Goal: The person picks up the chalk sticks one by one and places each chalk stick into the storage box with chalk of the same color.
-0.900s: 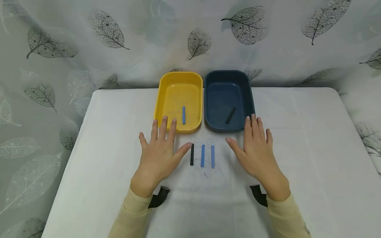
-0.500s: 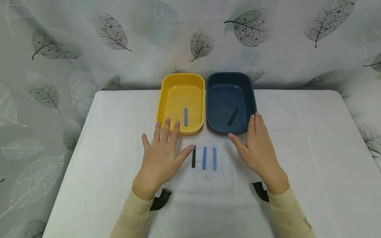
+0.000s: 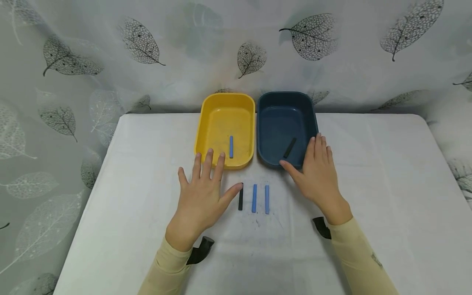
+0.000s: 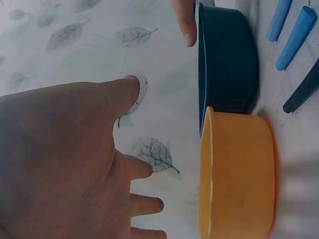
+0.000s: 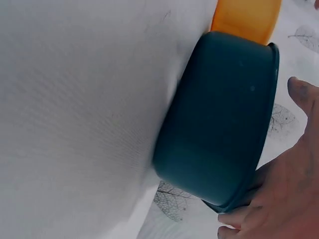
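So the biggest thing here is the leaf-print backdrop (image 3: pixel 206 61), filling the top and far left of the head view. Below it, a white table (image 3: pixel 110 196) takes up the rest. Two tan sleeves (image 3: pixel 361 258) come in from the bottom edge. Upper middle of the frame, a yellow tray (image 3: pixel 215 123) and a dark blue tray (image 3: pixel 280 119) sit side by side. Left hand (image 3: pixel 203 200) is palm down, fingers spread wide, nothing held, fingertips overlapping the yellow one's lower edge. Right hand (image 3: pixel 321 176) has its fingers close together, thumb out, also holding nothing, at the blue one's lower right; can't tell if it's touching. Sticks: one blue (image 3: pixel 231 146) in yellow, one black (image 3: pixel 290 147) in blue, plus a black stick (image 3: pixel 241 198) and two blue sticks (image 3: pixel 254 198) upright in a row mid-frame. Tiny dark mark (image 3: pixel 376 260) on the right sleeve, too small to read.
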`<state>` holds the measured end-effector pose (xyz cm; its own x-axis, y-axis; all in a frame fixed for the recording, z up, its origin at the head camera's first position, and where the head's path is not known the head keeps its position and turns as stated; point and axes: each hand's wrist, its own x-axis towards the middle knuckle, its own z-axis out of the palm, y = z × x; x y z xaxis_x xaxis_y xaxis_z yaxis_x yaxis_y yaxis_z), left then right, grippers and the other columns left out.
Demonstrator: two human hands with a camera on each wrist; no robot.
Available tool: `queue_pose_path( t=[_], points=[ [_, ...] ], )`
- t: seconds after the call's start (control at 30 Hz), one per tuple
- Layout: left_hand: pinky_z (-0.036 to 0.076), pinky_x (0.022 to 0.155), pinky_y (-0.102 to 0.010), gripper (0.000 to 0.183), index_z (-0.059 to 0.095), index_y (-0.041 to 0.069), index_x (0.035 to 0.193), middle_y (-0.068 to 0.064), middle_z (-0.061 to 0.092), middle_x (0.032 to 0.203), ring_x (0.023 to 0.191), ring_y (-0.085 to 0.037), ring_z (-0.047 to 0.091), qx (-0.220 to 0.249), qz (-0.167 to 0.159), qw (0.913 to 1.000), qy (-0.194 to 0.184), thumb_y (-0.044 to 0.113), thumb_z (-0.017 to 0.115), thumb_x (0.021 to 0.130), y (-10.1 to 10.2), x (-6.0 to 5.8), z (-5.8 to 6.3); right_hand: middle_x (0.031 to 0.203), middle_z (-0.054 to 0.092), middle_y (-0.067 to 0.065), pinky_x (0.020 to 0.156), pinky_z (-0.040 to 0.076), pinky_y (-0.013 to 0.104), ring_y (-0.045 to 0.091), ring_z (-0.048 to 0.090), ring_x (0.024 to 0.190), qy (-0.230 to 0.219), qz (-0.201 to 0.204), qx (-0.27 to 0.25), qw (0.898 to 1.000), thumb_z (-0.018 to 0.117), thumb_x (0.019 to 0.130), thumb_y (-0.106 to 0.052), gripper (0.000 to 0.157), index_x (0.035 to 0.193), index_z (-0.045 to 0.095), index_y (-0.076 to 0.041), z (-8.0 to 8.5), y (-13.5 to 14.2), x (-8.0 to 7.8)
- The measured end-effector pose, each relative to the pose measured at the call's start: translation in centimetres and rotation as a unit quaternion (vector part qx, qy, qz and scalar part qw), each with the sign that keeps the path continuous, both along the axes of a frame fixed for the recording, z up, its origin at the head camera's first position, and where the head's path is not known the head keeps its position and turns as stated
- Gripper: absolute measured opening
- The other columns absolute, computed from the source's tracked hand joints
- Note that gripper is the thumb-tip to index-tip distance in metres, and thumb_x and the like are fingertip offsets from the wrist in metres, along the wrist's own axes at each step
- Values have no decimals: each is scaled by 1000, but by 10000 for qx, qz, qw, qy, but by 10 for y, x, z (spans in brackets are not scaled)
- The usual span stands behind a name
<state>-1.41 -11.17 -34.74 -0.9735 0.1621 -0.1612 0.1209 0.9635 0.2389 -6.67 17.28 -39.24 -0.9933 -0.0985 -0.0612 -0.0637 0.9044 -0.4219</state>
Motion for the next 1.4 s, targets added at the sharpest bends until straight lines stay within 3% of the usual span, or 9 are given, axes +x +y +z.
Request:
queue_pose_path(
  t=[0.57, 0.67, 0.8, 0.97, 1.17, 1.4],
  points=[
    [8, 119, -76, 86, 20, 22, 165, -11, 12, 173, 159, -40, 10, -90, -153, 9998, -97, 71, 44, 98, 8, 4, -2, 167, -14, 28, 126, 6, 62, 45, -8, 157, -243, 0, -136, 9996, 53, 92, -74, 121, 158, -4, 9, -10, 11, -6],
    [12, 120, -73, 87, 21, 20, 164, -10, 15, 172, 159, -37, 13, -163, -411, 9990, 72, 63, 55, 97, 9, 4, -2, 167, -15, 26, 127, 7, 61, 44, -9, 158, -207, -6, -221, 9995, 54, 92, -74, 121, 158, -5, 9, -11, 11, -8],
    [24, 123, -62, 91, 28, 13, 162, -8, 27, 169, 156, -32, 27, -281, -1025, 9920, 677, 49, 72, 92, 8, 2, -3, 167, -17, 26, 127, 7, 60, 43, -10, 158, -210, -34, -231, 9995, 53, 92, -74, 122, 158, -6, 9, -10, 11, -10],
    [34, 123, -45, 88, 41, 3, 155, -11, 43, 161, 149, -27, 42, 125, -1583, 9811, 1108, 35, 83, 85, 8, 0, -4, 167, -16, 26, 127, 5, 59, 42, -11, 158, -240, -52, -276, 9993, 53, 92, -74, 122, 158, -6, 8, -9, 10, -12],
    [43, 117, -38, 77, 55, 1, 145, -11, 56, 150, 141, -25, 53, 660, -1883, 9774, 695, 27, 88, 81, 10, 0, -7, 168, -17, 23, 128, 5, 58, 40, -11, 158, -293, -55, -305, 9991, 54, 91, -75, 123, 158, -6, 7, -8, 7, -13],
    [48, 112, -40, 74, 59, -2, 139, -15, 62, 143, 135, -28, 58, 723, -1928, 9782, 281, 21, 91, 77, 12, -6, -24, 168, -16, 24, 128, 5, 57, 40, -11, 158, -280, -64, -264, 9992, 54, 91, -75, 123, 158, -7, 7, -8, 7, -13]
  ],
)
